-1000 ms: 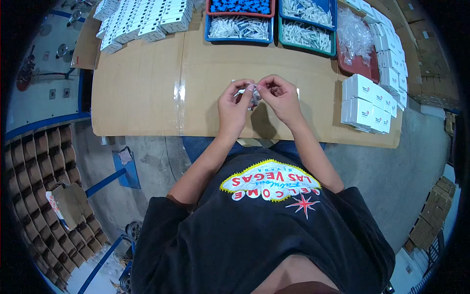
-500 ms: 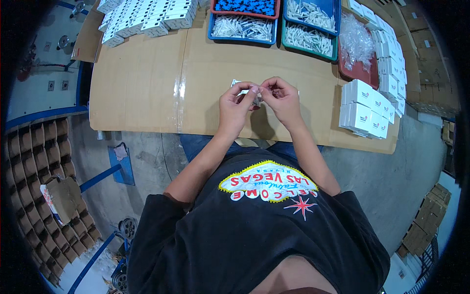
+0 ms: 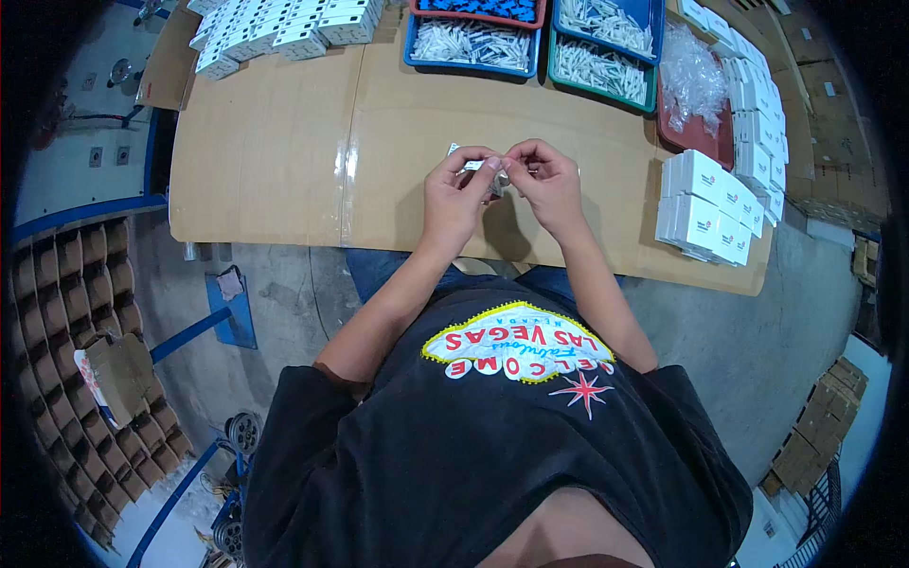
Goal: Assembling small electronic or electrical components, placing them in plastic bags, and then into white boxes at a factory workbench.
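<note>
Head view, the only one supplied. Both hands meet over the middle of the cardboard-covered table. The left hand and the right hand are each pinched shut on one small clear packet, held between the fingertips just above the table surface. The two-sided grip looks suited to steadying something light and thin while the fingers work it; what it contains is too small to tell.

Containers sit along the far edge, within arm's reach. A blue tray holds small white parts. A green-rimmed tray beside it holds similar white parts. A red tray to the right carries crumpled clear bags. Another tray at the top edge holds blue parts.

White boxes are stacked right of the hands; more white boxes lie at far left.
</note>
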### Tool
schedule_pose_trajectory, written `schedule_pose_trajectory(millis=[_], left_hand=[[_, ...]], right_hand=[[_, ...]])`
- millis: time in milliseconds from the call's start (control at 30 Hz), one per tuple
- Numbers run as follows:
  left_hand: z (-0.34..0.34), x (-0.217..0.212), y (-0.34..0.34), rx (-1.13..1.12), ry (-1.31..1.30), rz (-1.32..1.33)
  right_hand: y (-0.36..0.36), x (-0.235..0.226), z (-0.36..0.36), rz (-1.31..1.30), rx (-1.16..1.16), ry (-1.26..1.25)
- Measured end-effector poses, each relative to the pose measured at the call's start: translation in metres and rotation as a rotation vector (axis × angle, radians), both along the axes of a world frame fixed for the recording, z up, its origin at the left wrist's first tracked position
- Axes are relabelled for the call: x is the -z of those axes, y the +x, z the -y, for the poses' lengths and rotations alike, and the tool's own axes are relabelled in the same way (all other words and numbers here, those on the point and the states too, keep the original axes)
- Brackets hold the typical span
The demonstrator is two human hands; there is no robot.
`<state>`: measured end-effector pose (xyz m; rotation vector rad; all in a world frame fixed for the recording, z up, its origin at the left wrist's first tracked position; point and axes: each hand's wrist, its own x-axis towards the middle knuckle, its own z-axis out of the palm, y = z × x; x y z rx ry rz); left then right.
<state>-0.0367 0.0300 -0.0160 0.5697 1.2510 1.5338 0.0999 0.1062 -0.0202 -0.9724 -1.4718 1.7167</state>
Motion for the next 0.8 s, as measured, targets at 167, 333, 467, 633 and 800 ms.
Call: schedule_pose_trajectory(millis=[167,333,467,633,800], left_hand=[[-0.002,0.001,0.003,-0.035,0.014,-0.031],[-0.001,0.009,-0.004,-0.04,0.034,-0.115],[-0.002,0.009,-0.007,0.003,0.013,-0.038],[-0.001,0.0,-0.029,0.155,-0.173,0.265],[0.029,0.049,-0.054,0.448,-0.304,-0.072]], right_hand=[[-0.003,0.0,0.002,-0.005,0.02,-0.022],[-0.003,-0.009,0.004,-0.009,-0.014,-0.033],[-0.003,-0.002,-0.001,-0.027,-0.031,-0.056],[0.0,-0.003,-0.005,-0.025,-0.045,-0.107],[0.024,0.029,0.001,0.095,-0.225,-0.144]])
